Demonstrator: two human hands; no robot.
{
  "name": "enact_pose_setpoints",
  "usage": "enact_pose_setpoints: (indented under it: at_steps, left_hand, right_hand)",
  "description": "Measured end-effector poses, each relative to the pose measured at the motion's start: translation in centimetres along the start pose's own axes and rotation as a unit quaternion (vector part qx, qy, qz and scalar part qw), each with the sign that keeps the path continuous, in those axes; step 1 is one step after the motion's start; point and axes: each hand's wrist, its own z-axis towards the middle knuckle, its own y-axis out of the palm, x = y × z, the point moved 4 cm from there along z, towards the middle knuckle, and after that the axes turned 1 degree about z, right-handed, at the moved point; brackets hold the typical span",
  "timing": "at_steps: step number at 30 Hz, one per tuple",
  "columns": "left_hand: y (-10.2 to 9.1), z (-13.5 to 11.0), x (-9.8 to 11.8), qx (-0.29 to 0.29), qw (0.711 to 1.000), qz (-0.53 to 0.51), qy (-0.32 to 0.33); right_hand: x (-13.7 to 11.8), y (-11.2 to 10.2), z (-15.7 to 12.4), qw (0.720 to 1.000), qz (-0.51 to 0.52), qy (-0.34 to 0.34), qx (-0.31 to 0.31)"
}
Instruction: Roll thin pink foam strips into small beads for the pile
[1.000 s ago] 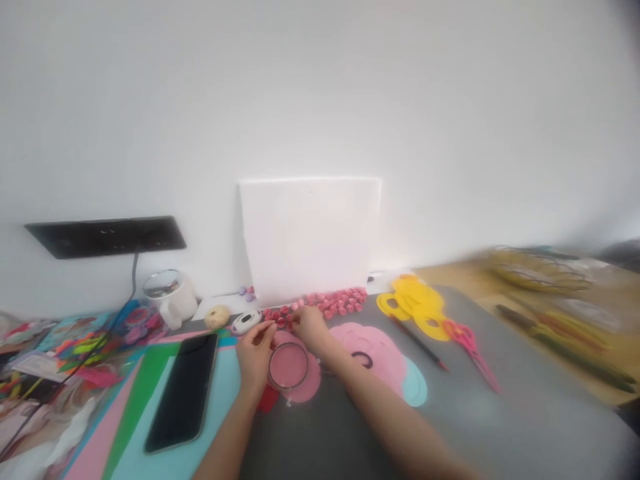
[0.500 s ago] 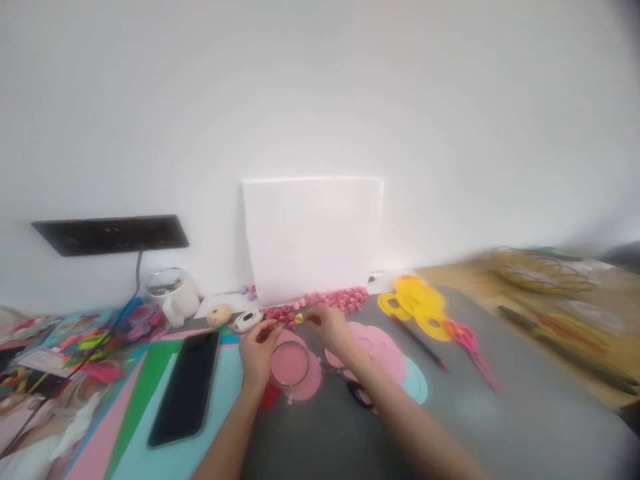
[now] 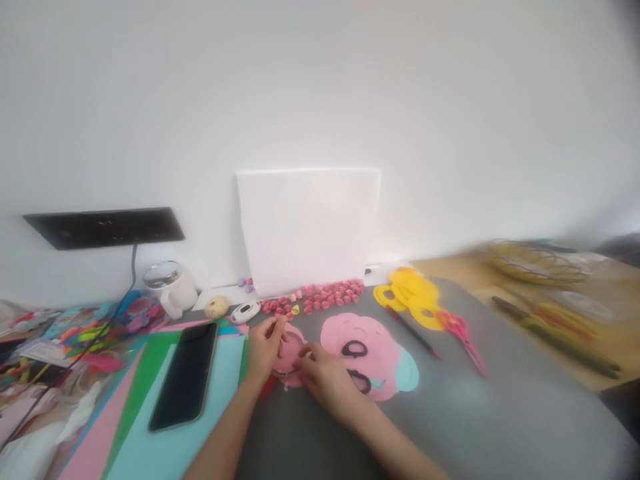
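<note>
My left hand (image 3: 264, 347) hovers beside a round pink disc (image 3: 291, 338) with a clear rim. Its thumb and fingertips are pinched together, and I cannot make out what is between them. My right hand (image 3: 323, 378) lies over the disc's near right edge with its fingers curled onto it, hiding most of the disc. Black-handled scissors (image 3: 354, 349) rest just right of that hand on a stack of pink paper shapes (image 3: 367, 330). Behind the disc runs a row of small pink rolled pieces (image 3: 325, 297), with one yellow piece (image 3: 295, 309) among them.
A black phone (image 3: 185, 377) lies on coloured sheets (image 3: 135, 427) at the left. A white mug (image 3: 173, 293), a white board (image 3: 307, 230) against the wall, yellow cutouts (image 3: 413, 293), a pencil (image 3: 413, 337), pink scissors (image 3: 463, 335) and a wire basket (image 3: 535, 267) surround the grey mat (image 3: 475, 413).
My right hand has drawn back from the row of pink pieces, where a yellow piece now lies, down to the disc. My left hand stays pinched beside the disc.
</note>
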Motion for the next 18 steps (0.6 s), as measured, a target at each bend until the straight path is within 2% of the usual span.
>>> enact_pose_setpoints:
  at_steps: [3,5,9,13,15,18]
  left_hand:
    - [0.4,-0.1,0.2,-0.027,1.000,0.005,0.013]
    - [0.6,-0.1,0.1,-0.043,0.999,0.008,0.021]
    - [0.7,0.1,-0.3,-0.053,0.998,0.011,0.031]
    - [0.9,0.2,-0.6,-0.048,0.998,0.007,0.040]
    - [0.9,0.2,-0.6,-0.044,0.998,0.007,0.043]
    - [0.9,0.2,-0.6,-0.042,0.998,0.009,0.042]
  right_hand:
    - [-0.2,1.0,0.0,0.999,-0.017,-0.031,0.009]
    - [0.0,0.9,-0.3,0.999,-0.008,-0.040,0.020]
    - [1.7,-1.0,-1.5,0.996,-0.036,-0.016,0.080]
    - [4.1,-3.0,-2.9,0.973,-0.179,0.031,0.142]
    - [4.7,-3.3,-3.3,0.968,-0.210,0.037,0.134]
    - [4.8,-3.2,-3.1,0.974,-0.202,0.034,0.100]
